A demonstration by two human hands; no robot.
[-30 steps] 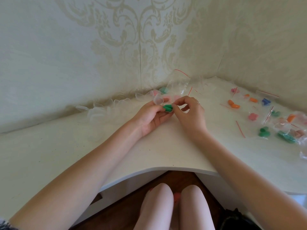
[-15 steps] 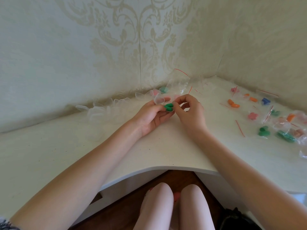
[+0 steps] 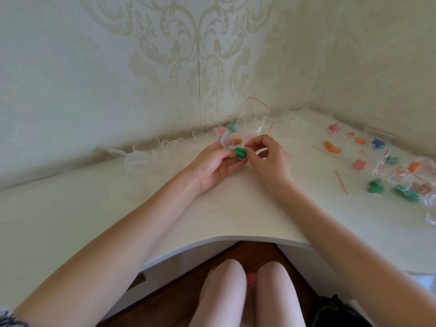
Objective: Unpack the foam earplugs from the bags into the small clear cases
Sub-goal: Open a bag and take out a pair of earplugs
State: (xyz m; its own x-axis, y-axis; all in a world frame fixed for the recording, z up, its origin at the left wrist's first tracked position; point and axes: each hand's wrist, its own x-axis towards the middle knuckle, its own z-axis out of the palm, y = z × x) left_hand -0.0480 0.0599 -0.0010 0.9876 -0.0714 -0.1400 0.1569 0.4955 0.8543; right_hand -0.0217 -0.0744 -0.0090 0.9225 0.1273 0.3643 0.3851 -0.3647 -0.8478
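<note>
Head view, looking down at a white corner desk [image 3: 212, 215] set against patterned wallpaper. At the centre of the frame a person's two hands meet just above the desktop.

The left hand [image 3: 215, 165] lies palm up, fingers curled, cradling a small clear case [image 3: 228, 143] whose lid stands open at 12 o'clock from the palm. It seems held low and steady so that nothing can roll away. A pair of green earplugs [image 3: 240, 154] sits side by side in the case, at the fingertips of both hands.

The right hand [image 3: 269, 161] comes in from 3 o'clock. Its thumb and forefinger are pinched close at the plugs, the other fingers loosely curled. It appears to be pressing them into place; whether it truly grips them cannot be told.

At 12 o'clock from the hands an emptied bag [image 3: 253, 119] stands against the wall, with filled cases [image 3: 232, 128] beside it. At 9 to 10 o'clock a row of empty cases [image 3: 139, 159] waits within the left hand's reach. At 3 o'clock, well apart, lie bagged earplugs [image 3: 375, 186] in orange, blue, pink and green, the supply not yet unpacked.
</note>
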